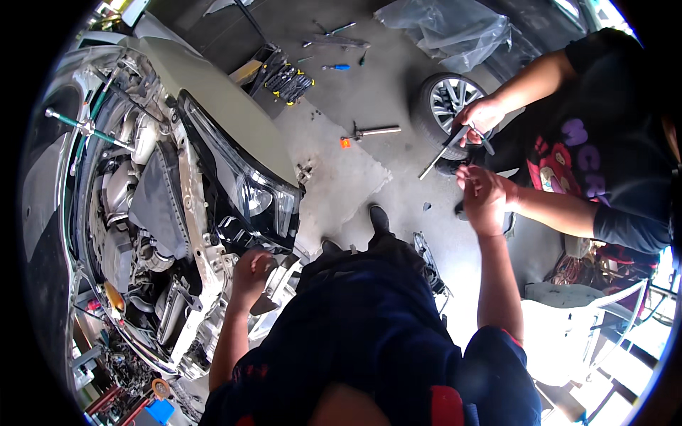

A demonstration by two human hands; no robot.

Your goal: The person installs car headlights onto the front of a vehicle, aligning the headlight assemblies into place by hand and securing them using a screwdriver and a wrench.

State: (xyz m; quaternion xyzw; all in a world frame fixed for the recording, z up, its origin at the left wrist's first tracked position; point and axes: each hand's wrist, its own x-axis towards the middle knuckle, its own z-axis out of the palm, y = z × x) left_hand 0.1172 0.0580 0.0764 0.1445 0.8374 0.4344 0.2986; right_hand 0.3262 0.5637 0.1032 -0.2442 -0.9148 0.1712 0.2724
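Observation:
My left hand [251,275] is curled beside the stripped front end of a car, below the headlight [259,200]. A pale metal bracket [281,278] lies right next to its fingers; what they hold, if anything, is hidden. On the other side, my right hand [486,206] is raised with its fingers drawn together, and what is in them is too small to make out. It overlaps a co-worker's lower forearm [558,211]. Just above, the co-worker's other hand [477,119] holds a grey tool with a slim rod [432,166] pointing down and left.
The open engine bay [153,192] fills the left, with a green-handled bar [89,128] across its edge. On the floor ahead lie a wheel [449,96], a T-shaped tool [373,132], a tool set [290,84], a blue-handled screwdriver [337,67] and plastic sheeting [455,32].

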